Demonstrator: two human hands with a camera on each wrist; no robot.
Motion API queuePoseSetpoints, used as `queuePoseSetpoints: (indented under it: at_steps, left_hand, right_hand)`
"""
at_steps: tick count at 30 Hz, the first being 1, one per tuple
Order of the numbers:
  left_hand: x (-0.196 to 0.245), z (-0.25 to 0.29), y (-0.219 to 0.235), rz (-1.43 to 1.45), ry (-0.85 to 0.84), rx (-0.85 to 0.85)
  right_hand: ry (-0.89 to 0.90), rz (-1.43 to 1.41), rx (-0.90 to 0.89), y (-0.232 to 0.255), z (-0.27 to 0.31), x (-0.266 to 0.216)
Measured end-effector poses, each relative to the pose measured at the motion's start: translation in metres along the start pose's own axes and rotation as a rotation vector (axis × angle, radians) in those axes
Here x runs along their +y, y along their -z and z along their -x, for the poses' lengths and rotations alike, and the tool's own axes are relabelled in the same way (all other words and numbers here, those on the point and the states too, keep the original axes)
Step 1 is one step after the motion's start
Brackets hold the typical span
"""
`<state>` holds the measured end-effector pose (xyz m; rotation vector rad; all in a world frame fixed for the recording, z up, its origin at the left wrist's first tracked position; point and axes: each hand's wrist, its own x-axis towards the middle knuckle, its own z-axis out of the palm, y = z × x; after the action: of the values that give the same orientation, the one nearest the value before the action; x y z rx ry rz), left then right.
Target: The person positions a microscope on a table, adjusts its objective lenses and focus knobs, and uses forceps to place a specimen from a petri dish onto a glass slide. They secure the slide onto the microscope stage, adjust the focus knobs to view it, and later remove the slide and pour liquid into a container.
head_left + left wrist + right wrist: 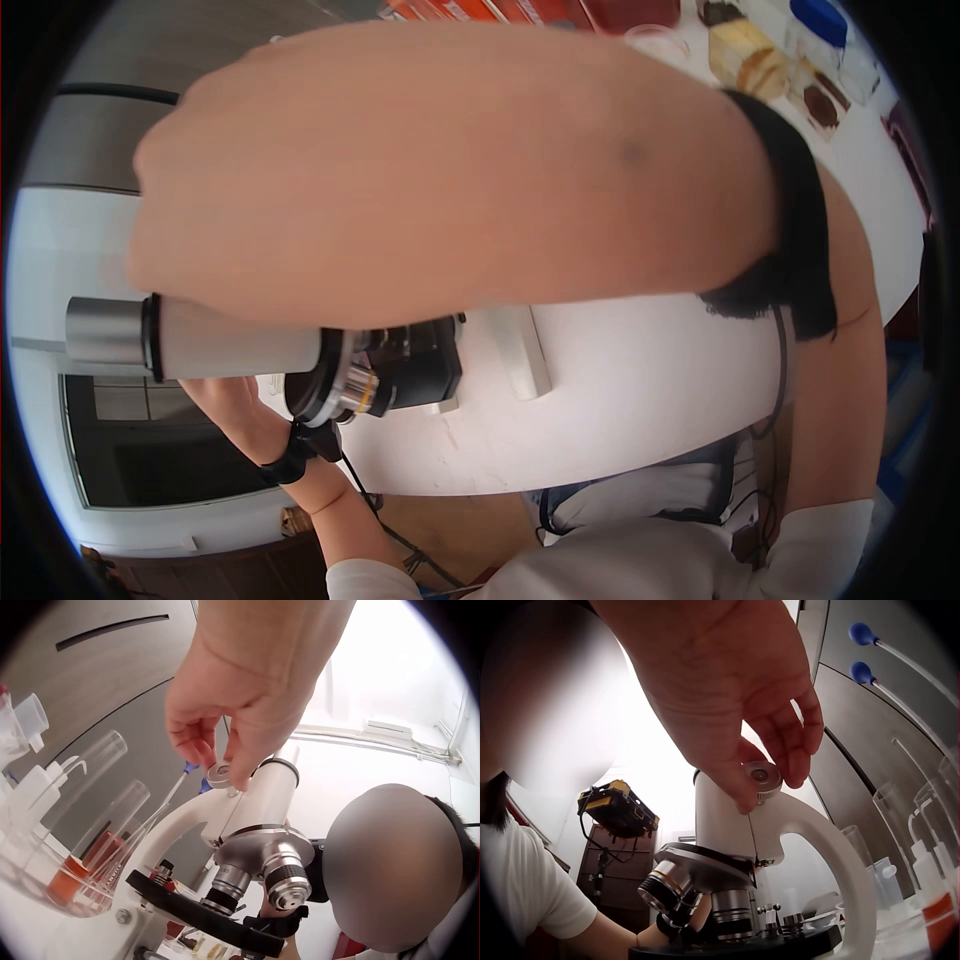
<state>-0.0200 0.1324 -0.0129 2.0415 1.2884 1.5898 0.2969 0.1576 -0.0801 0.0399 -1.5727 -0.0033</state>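
A white microscope stands in front of me, its eyepiece tube pointing left in the head view. My right hand reaches across the top of that view, hiding part of the instrument; its fingers are hidden there. In the right wrist view its thumb and fingers pinch a round focus knob high on the arm. On the other side, my left hand pinches the matching knob between thumb and fingers. Below the tube are silver objective lenses over the black stage.
Clear tubes and a squeeze bottle with orange contents stand behind the microscope. Blue-bulbed droppers rise there. Sample boxes lie at the far right of the white table. A cable hangs off the edge.
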Motion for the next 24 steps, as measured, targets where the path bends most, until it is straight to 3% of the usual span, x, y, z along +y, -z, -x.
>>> queuePoseSetpoints:
  at_steps: [2, 4, 5, 7, 10, 14, 16, 18, 21, 24]
  left_hand:
    - [0.006, 0.001, -0.015, -0.003, -0.067, 0.005]
    - [0.026, 0.000, -0.024, -0.062, -0.110, -0.185]
    - [0.044, -0.001, -0.038, -0.119, -0.104, -0.196]
    - [0.045, -0.001, -0.040, -0.036, -0.131, -0.237]
    - [0.043, -0.003, -0.038, 0.041, -0.186, -0.280]
    - [0.043, -0.015, -0.031, 0.010, -0.271, -0.396]
    - [0.039, -0.017, -0.028, 0.053, -0.302, -0.434]
    - [0.036, -0.016, -0.026, 0.106, -0.250, -0.446]
    - [0.029, -0.018, -0.033, 0.139, -0.331, -0.409]
    - [0.034, -0.017, -0.033, 0.139, -0.268, -0.373]
  right_hand:
    - [0.094, -0.037, -0.054, -0.006, -0.033, 0.011]
    - [-0.225, 0.340, -0.672, -0.028, -0.077, -0.001]
    - [-0.273, 0.249, -0.681, -0.026, -0.080, -0.005]
    - [-0.297, 0.220, -0.672, -0.028, -0.075, -0.007]
    - [-0.345, 0.234, -0.797, -0.030, -0.077, -0.012]
    - [-0.398, 0.248, -0.855, -0.035, -0.088, -0.015]
    - [-0.440, 0.178, -0.794, -0.035, -0.091, -0.010]
    - [-0.458, 0.117, -0.849, -0.036, -0.091, -0.006]
    - [-0.471, 0.108, -0.753, -0.036, -0.086, -0.003]
    - [-0.525, 0.090, -0.666, -0.038, -0.083, -0.007]
